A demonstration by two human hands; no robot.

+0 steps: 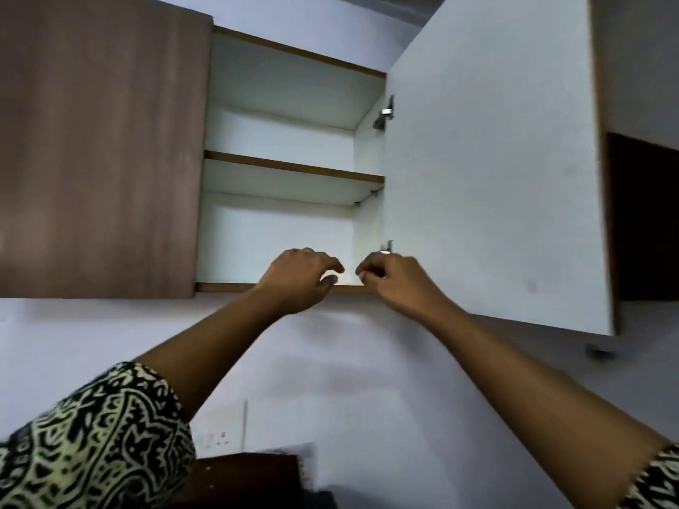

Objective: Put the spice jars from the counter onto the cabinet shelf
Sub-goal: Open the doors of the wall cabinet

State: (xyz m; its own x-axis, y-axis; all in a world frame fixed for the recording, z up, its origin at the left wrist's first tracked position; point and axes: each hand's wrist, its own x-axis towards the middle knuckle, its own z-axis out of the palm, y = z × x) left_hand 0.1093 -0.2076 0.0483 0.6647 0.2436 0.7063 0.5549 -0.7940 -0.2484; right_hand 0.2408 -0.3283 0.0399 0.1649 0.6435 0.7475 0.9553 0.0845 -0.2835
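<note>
Head view, tilted up from below: nearest the camera are two sleeves of black-and-cream patterned cloth. The left sleeve [92,442] fills the lower left corner and the right sleeve [659,479] just shows at the lower right edge. Between them, low in the picture, lies one dark brown flat surface [250,472], blurred. Just beyond it, one white wall socket [217,439] is set in the pale lilac wall [367,380].

Two bare forearms rise from the sleeves to the wall cabinet. The left hand [297,281] is at the brown front edge of the white bottom shelf [227,287]. Its fingers are loosely curled and a little apart from the thumb, with nothing seen between them. The right hand [395,281] is just beside it, near but apart, at the shelf's right end. Its fingers [367,271] are curled inward, and whether they pinch anything cannot be told. Together the two hands cover the right part of that front edge. The spice jars are out of view.

One white middle shelf [294,170] with a brown edge divides the cabinet into two compartments. There are two doors: a brown wood-grain door [99,141] closed at the left, and a white-faced door [492,178] swung open at the right, close beside the right arm. Two metal hinges hold the open door: an upper hinge [386,112], and a lower hinge [387,247] just above the right hand's knuckles. One dark brown panel [643,214] lies beyond the open door.
</note>
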